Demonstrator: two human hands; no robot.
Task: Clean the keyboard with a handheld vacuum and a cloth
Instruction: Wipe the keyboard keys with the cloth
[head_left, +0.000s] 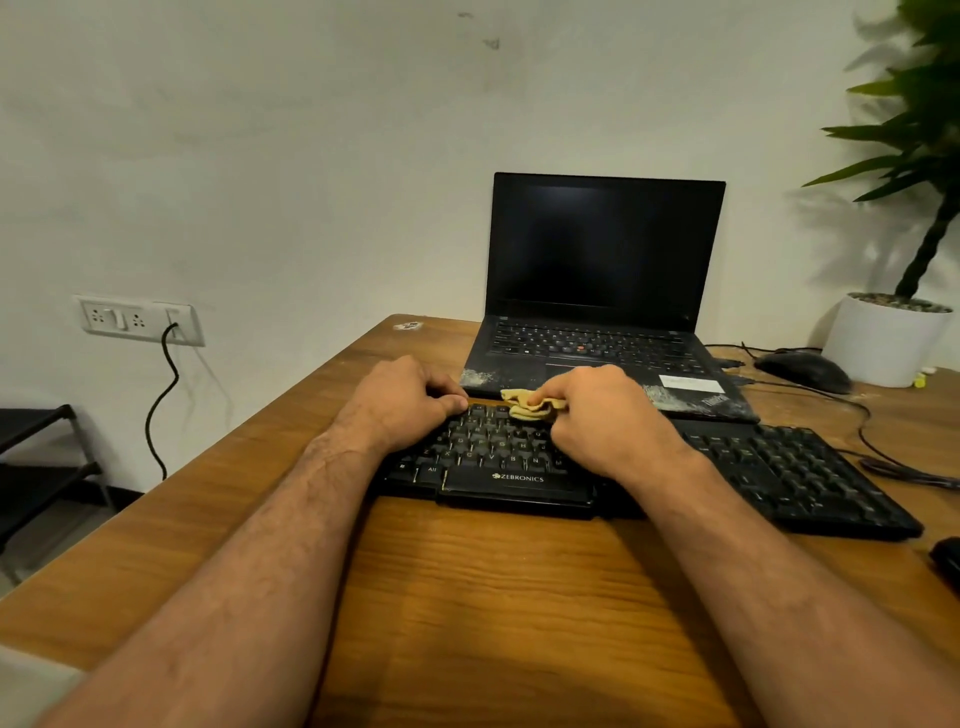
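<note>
Keyboard (498, 457), a black one marked ZEBRONICS on its front edge, is lying across the middle of the wooden table (467, 597), just in front of an open laptop (602, 291) whose screen is dark. Both forearms are reaching over the near edge of the table to it. The right hand (608, 415) is curling its fingers around a small crumpled tan cloth (527, 402) and pinching it, and the cloth is touching the top rows of keys near the keyboard's far edge. The left hand (410, 400) is resting on the left part of the keyboard with its fingers curled down against the far edge, bracing it; whether it is actually gripping the edge I cannot tell.

Pale dusty smears are showing on the laptop's palm rest at both front corners. A black mouse (802, 370) is sitting to the right of the laptop, with dark cables trailing across the table near it. A white pot (883, 343) holding a green plant (930, 156) is standing at the far right corner. On the wall at left, a white socket panel (137, 319) is carrying a black cord that is hanging down toward the floor, beside a dark shelf (41, 467).
</note>
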